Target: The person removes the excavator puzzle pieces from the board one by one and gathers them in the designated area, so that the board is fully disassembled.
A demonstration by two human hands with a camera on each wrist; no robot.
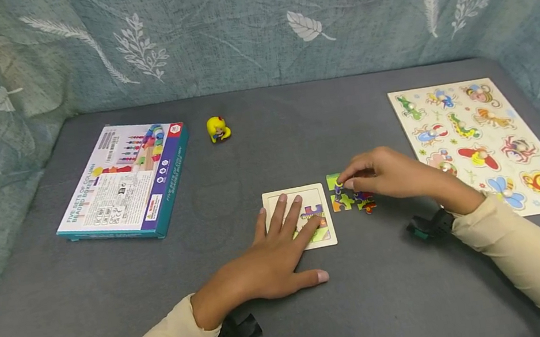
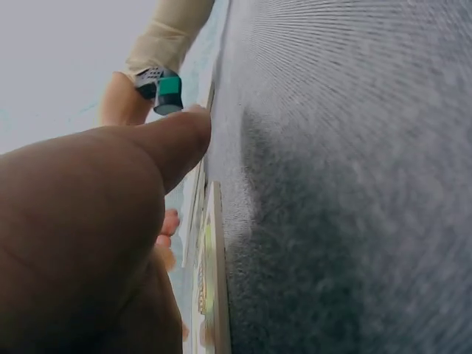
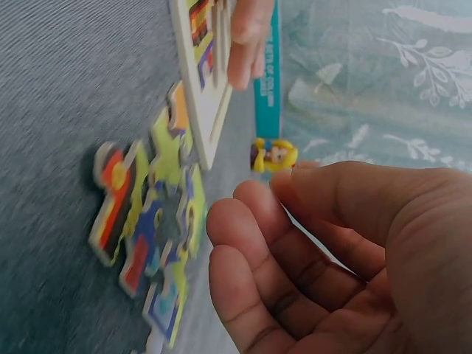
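Observation:
My left hand (image 1: 274,261) lies spread over a small framed jigsaw tray (image 1: 330,219), fingers straight and the thumb out to the side. Purple and green pieces (image 1: 319,235) show in the tray between the fingers; the rest is covered. Just right of the tray lies a cluster of loose jigsaw pieces (image 1: 342,203). Over them my right hand (image 1: 387,175) reaches with bent fingers, thumb and index close together. In the right wrist view, no piece shows between those fingertips, and colourful jigsaw pieces (image 3: 168,158) lie on the cloth below them.
A boxed bead set (image 1: 120,185) lies at the left, its side teal. Behind the tray stands a small yellow-haired figurine (image 1: 217,129). On the right, partly behind the right forearm, is a wooden insect peg board (image 1: 469,133). A patterned curtain (image 1: 239,33) hangs at the back.

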